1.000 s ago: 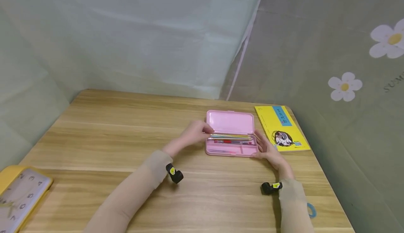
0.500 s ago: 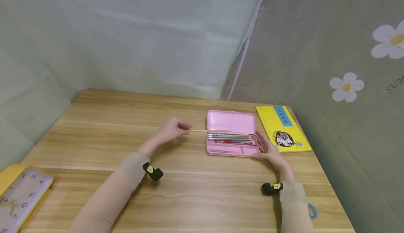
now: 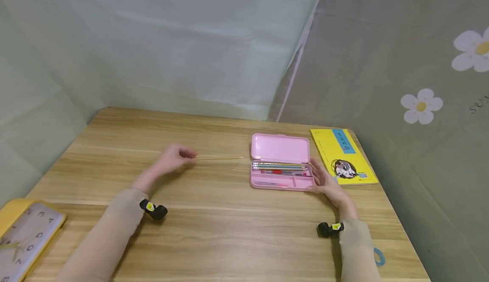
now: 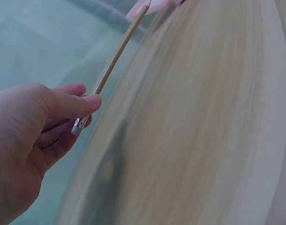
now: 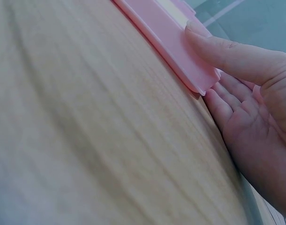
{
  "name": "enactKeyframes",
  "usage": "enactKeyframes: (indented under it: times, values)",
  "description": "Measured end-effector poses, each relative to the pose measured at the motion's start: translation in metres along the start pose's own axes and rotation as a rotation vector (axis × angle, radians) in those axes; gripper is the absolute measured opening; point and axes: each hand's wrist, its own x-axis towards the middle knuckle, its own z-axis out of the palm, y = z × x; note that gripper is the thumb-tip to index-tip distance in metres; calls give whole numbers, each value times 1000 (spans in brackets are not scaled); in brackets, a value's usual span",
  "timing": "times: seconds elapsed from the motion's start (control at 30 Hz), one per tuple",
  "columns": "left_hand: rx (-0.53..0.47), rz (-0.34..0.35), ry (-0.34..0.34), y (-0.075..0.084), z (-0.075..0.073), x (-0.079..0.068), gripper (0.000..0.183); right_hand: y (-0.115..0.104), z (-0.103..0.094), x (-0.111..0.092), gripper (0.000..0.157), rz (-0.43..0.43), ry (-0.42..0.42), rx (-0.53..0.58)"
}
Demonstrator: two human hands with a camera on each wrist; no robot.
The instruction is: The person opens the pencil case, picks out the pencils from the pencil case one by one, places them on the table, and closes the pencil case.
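Left hand (image 3: 172,159) pinches a pencil (image 3: 219,159) near its eraser end, thumb closed against fingers, above the wooden table (image 3: 229,235), tip toward the open pink pencil case (image 3: 280,147). Right hand (image 3: 327,185) grips the case's right end, thumb over the rim, lying between it and the yellow book (image 3: 324,146). Yellow-framed clock (image 3: 30,239) at near left; blue ring (image 3: 379,257) partly hidden by the right sleeve (image 3: 357,243).
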Motion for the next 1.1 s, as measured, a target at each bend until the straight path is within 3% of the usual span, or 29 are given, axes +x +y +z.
enactKeyframes:
  times: [0.13, 0.4, 1.1]
  values:
    - [20, 2, 19, -12, -9, -7, 22, 0, 0, -1, 104, 5, 3, 10]
    - [57, 39, 21, -26, -12, -6, 19, -1, -1, -1, 104, 8, 5, 2]
    - [63, 46, -26, -38, -15, -6, 23, 0, 0, 0, 103, 1, 10, -6]
